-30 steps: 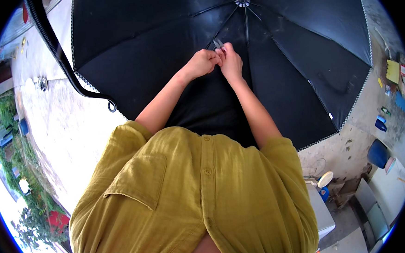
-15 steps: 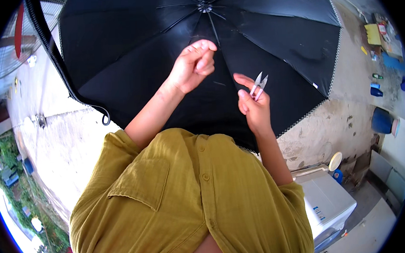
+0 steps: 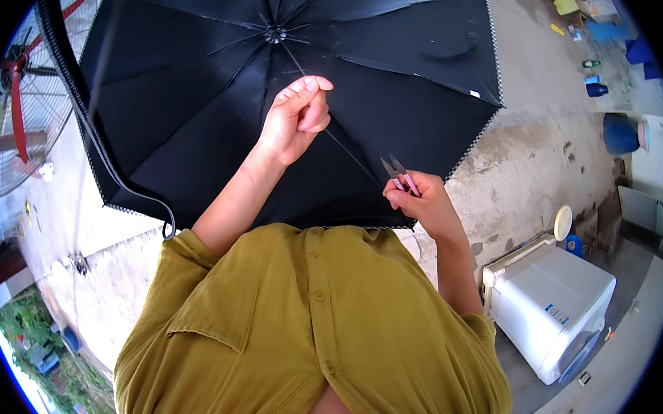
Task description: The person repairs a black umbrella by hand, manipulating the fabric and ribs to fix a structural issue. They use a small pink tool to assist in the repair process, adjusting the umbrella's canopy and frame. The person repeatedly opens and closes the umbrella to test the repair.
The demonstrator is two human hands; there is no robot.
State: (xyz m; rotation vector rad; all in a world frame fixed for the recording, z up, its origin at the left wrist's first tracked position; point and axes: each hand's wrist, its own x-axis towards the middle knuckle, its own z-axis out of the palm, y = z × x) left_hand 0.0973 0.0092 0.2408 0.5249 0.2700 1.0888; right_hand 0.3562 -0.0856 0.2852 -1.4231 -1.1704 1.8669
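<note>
An open black umbrella (image 3: 205,131) with a checked edge fills the upper middle, its ribs meeting at the hub (image 3: 274,34). My left hand (image 3: 293,120) is raised over the umbrella below the hub, fingers pinched; whatever is between the fingertips is too small to make out, and a rib runs behind it. My right hand (image 3: 422,205) is lower, at the umbrella's lower right, closed on small pink-handled snips (image 3: 402,184) whose pointed blades stick up, apart. A long black strap or handle (image 3: 122,173) with a looped end hangs at the left.
A caged fan (image 3: 20,104) with red blades stands at the upper left. At the lower right is a white appliance (image 3: 550,300); farther right are a blue bucket (image 3: 621,134) and assorted items (image 3: 596,9). Greenery (image 3: 42,376) shows beyond the floor at the lower left.
My hands have separated: the left stays raised, while the right has moved down and right with the snips. The umbrella appears farther left, and more of the fan shows.
</note>
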